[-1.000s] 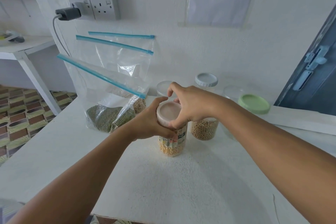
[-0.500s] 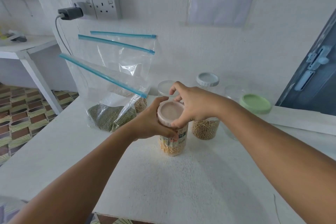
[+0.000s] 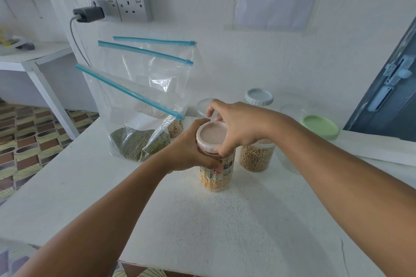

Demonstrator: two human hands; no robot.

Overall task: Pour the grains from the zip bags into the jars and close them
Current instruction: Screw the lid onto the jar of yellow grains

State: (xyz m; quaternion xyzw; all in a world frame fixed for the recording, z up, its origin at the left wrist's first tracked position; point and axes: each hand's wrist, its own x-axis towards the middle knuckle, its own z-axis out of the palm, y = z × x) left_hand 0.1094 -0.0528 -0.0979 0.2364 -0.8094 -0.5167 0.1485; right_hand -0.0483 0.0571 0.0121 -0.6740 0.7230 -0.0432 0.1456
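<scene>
Single view, head-worn, wide-angle. Looks forward and down over the white bench [image 3: 225, 227] toward the wall [image 3: 225, 63]. Both forearms enter from the bottom edge; the hands sit close, near frame centre. Floor tiles [image 3: 24, 141] visible at left, door [image 3: 391, 101] at right.

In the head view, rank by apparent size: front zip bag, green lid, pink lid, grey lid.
1. front zip bag
2. green lid
3. pink lid and grey lid look alike; the pink is nearer, so unranked.
</scene>
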